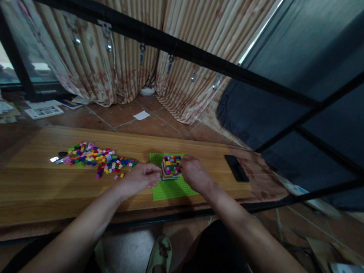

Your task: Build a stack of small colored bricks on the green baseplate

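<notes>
A small, many-coloured stack of toy building bricks (171, 166) stands on a green studded baseplate (169, 192) on the wooden table. My left hand (141, 178) is at the stack's left side, fingers partly stretched and apart, with no brick visible in them. On the right side, my right hand (194, 171) is closed, its fingertips against the upper part of the stack. Whatever those fingers may pinch is hidden behind the hand. To the left of the baseplate lies a spread pile of loose bricks (98, 158) in mixed colours.
A black phone (236, 168) lies on the right part of the wooden table (93, 201). Small metallic and dark items (56, 159) sit beside the pile's left end. A black metal bar (193, 53) with hanging clips crosses above the far side, before striped curtains (111, 64).
</notes>
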A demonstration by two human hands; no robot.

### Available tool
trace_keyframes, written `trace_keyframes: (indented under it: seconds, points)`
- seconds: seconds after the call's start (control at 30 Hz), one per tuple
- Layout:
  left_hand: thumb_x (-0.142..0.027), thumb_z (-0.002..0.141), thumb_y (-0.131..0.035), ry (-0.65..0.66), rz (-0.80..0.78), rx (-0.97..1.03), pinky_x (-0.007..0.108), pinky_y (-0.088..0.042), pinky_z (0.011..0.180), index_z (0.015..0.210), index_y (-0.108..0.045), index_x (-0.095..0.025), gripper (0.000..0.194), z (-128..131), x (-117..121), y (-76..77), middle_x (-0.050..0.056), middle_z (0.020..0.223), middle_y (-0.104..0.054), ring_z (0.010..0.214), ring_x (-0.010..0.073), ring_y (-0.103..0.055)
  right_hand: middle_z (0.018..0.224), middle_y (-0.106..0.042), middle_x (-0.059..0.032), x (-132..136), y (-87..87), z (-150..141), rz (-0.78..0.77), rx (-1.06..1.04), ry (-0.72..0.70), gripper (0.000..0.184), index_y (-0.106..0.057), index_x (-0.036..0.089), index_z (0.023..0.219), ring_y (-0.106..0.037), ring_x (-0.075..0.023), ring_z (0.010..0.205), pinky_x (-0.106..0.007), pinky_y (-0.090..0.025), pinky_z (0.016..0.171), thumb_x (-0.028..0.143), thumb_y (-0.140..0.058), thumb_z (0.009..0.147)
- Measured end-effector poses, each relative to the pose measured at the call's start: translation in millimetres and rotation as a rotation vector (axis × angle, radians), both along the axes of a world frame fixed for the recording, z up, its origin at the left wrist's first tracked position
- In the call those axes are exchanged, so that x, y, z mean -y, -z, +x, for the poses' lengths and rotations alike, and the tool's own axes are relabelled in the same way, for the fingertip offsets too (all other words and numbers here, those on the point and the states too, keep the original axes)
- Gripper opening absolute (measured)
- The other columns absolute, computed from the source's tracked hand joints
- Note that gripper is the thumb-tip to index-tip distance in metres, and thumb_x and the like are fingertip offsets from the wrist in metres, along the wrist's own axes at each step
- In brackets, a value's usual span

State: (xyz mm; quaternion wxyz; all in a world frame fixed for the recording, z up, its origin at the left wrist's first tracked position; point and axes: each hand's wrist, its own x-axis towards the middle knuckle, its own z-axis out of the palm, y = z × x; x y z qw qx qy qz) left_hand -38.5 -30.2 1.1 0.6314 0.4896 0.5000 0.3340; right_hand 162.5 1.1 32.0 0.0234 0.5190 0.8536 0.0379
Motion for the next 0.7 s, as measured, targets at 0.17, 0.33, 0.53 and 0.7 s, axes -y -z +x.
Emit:
trace_keyframes:
  seconds: [0.17,0.33,0.53,0.7]
  points:
    - [-0.036,0.067,-0.071,0.011,0.001,-0.020,0.028,-0.048,0.067,0.093,-0.065,-0.015,0.034,0.0,0.8,-2.1,0.002,0.077,-0.069,0.065,0.0133,-0.062,0.095,-0.068,-0.0122,-0.9,5.4,2.5,0.013,-0.077,-0.015,0.022,-0.069,0.012,0.089,-0.062,-0.0191,0.088,-0.025,-0.043,0.080,0.010,-0.046,0.090]
    - [-0.034,0.069,-0.069,0.014,0.009,-0.036,0.028,-0.049,0.068,0.095,-0.065,-0.015,0.033,-0.7,0.3,-0.3,0.002,0.076,-0.069,0.065,0.0130,-0.062,0.095,-0.068,-0.0087,3.4,14.5,16.5,0.047,-0.355,0.024,0.014,-0.069,0.015,0.093,-0.061,-0.0178,0.091,-0.027,-0.045,0.083,0.013,-0.059,0.083]
    - [-0.033,0.067,-0.070,0.011,0.014,-0.066,0.029,-0.049,0.068,0.093,-0.066,-0.016,0.031,-0.7,-1.0,3.0,0.001,0.075,-0.068,0.066,0.0140,-0.062,0.083,-0.070,-0.0048,4.0,36.0,30.8,0.009,-0.966,0.320,0.018,-0.069,0.017,0.090,-0.061,-0.0153,0.071,-0.029,-0.047,0.070,0.028,-0.060,0.079]
    - [-0.034,0.068,-0.069,0.022,0.020,-0.092,0.028,-0.048,0.067,0.095,-0.066,-0.016,0.032,-0.1,-2.3,4.0,0.001,0.073,-0.067,0.065,0.0145,-0.062,0.076,-0.069,-0.0011,-5.8,56.5,19.8,-0.227,-1.401,0.508,0.033,-0.068,0.018,0.085,-0.060,-0.0143,0.069,-0.026,-0.045,0.064,0.044,-0.068,0.066]
